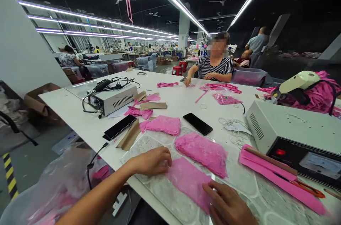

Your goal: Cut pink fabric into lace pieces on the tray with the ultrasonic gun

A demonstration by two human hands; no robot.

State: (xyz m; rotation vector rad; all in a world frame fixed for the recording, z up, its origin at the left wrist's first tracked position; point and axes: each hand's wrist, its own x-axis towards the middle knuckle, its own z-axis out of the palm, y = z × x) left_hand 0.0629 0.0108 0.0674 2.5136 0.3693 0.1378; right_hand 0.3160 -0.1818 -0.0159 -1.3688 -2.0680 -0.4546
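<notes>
A thin, sheer pink fabric piece (188, 180) lies spread over a clear patterned mat (157, 191) at the near table edge. My left hand (153, 161) has its fingers curled at the left end of the piece, fingertips pinched down against it. At the opposite end, my right hand (229, 202) grips the edge between bent fingers; its thumb is mostly hidden. Just beyond the piece rests a thick stack of pink fabric (201, 150). Another pink stack (162, 124) sits farther left.
Two dark phones (197, 123) (121, 126) lie past the mat. A grey machine box (295, 136) stands right, near orange-handled scissors (309, 187) on pink strips. At left is another control box (114, 99) with cables. A co-worker (214, 67) sits across the table, hands on pink pieces.
</notes>
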